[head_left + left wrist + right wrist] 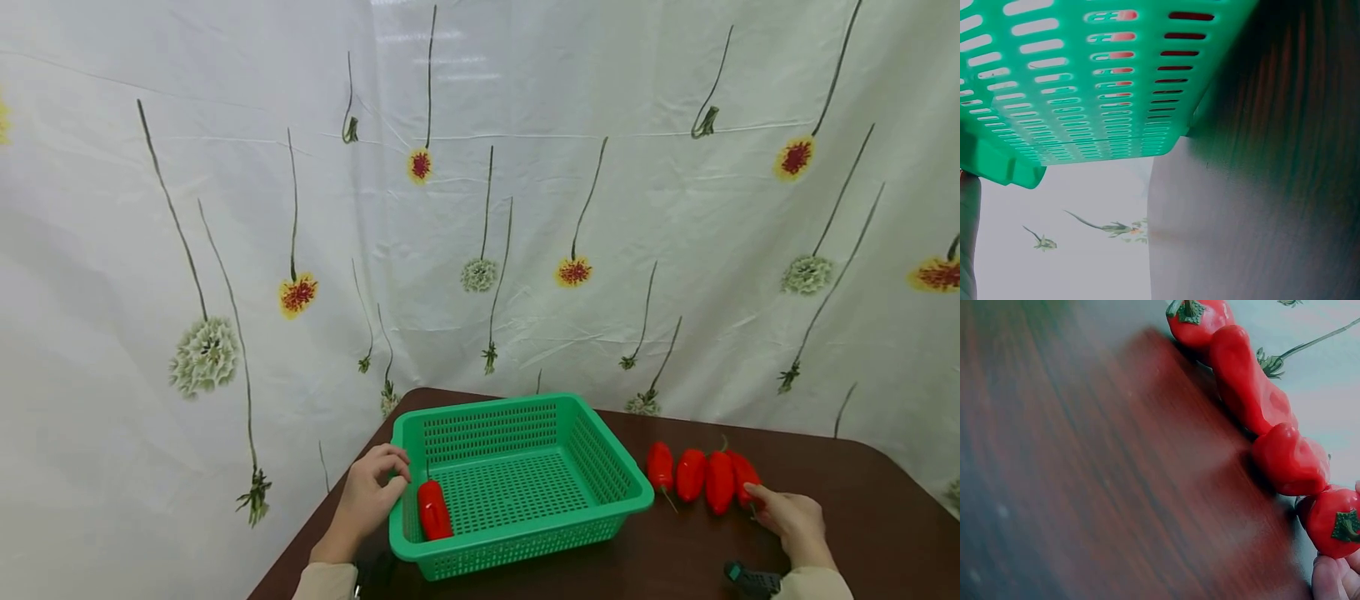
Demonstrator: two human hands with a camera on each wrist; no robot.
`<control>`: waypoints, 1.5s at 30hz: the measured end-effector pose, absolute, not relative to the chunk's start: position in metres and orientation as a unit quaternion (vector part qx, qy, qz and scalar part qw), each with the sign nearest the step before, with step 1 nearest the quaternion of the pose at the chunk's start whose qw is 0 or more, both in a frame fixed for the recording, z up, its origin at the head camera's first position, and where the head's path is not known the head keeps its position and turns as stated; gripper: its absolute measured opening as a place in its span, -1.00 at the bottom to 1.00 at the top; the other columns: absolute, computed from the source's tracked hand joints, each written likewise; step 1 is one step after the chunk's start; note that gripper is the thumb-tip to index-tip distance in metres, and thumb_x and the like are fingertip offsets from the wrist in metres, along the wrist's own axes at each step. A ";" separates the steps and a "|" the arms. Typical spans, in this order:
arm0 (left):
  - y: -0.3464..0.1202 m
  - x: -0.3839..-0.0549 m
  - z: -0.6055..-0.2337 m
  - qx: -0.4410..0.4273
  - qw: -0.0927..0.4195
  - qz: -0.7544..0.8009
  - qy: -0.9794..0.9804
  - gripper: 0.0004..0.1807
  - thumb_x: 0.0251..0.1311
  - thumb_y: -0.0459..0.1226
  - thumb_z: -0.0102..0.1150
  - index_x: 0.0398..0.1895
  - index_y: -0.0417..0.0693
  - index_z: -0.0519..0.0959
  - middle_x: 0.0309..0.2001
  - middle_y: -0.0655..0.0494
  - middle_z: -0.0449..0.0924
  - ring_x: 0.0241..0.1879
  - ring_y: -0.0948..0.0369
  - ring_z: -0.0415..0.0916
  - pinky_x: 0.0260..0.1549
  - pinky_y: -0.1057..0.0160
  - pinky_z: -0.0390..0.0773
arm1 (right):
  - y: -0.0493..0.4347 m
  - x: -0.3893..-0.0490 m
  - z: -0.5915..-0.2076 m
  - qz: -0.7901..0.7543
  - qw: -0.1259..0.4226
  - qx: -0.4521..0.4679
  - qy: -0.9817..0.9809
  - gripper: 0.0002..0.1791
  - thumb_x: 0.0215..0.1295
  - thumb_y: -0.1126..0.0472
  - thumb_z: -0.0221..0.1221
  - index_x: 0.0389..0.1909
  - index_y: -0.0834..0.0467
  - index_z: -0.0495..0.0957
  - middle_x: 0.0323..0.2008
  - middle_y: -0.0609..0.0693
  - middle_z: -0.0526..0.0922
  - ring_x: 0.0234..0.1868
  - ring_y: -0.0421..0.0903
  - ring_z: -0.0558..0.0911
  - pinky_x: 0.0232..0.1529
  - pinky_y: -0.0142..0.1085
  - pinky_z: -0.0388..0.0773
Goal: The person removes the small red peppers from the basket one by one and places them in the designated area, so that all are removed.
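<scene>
A green plastic basket with slotted walls stands on the dark table. My left hand holds its left rim, fingers bent over the edge; only a sliver of that hand shows in the left wrist view. Inside, at the basket's left end, lies one red pepper. Right of the basket is a row of red peppers. At the row's right end, my right hand pinches the last pepper between thumb and fingers, its green stem facing the right wrist camera. The other three peppers lie beside it.
The brown wooden table has rounded corners. A white curtain printed with flowers hangs behind it. Dark wrist straps are visible near both sleeves, one with a small dark device by the right wrist.
</scene>
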State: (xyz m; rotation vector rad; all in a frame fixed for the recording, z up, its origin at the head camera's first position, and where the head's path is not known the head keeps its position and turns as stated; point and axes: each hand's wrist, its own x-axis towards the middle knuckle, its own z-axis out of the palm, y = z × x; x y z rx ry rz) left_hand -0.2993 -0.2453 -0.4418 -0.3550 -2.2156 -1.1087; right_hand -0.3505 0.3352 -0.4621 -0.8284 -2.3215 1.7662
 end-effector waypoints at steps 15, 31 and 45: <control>-0.247 -0.298 -0.441 -0.129 0.321 -0.419 -0.840 -0.73 0.00 -0.56 0.12 -0.63 -0.04 0.61 -0.22 0.01 0.66 -0.15 0.21 0.51 -0.21 0.23 0.57 | 0.330 -0.354 -0.459 0.552 0.055 -0.273 -0.786 -0.11 0.28 -0.04 0.22 0.34 0.59 0.21 0.34 0.56 0.24 -0.59 -0.30 0.49 0.17 0.14 0.48; -0.246 -0.298 -0.438 -0.132 0.314 -0.420 -0.841 -0.75 0.02 -0.56 0.11 -0.61 -0.08 0.62 -0.21 0.01 0.66 -0.11 0.13 0.53 -0.22 0.22 0.57 | 0.324 -0.345 -0.451 0.575 0.102 -0.278 -0.763 -0.24 0.27 0.07 0.20 0.27 0.59 0.31 0.19 0.58 0.37 -0.60 -0.28 0.49 -0.32 -0.18 0.64; -0.244 -0.298 -0.439 -0.138 0.317 -0.417 -0.840 -0.75 0.01 -0.56 0.10 -0.61 -0.08 0.62 -0.21 -0.02 0.66 -0.13 0.15 0.53 -0.22 0.21 0.56 | 0.319 -0.350 -0.429 0.589 0.130 -0.235 -0.762 -0.32 0.37 0.06 0.13 0.28 0.54 0.35 0.04 0.46 0.57 -0.47 -0.31 0.60 -0.40 -0.31 0.64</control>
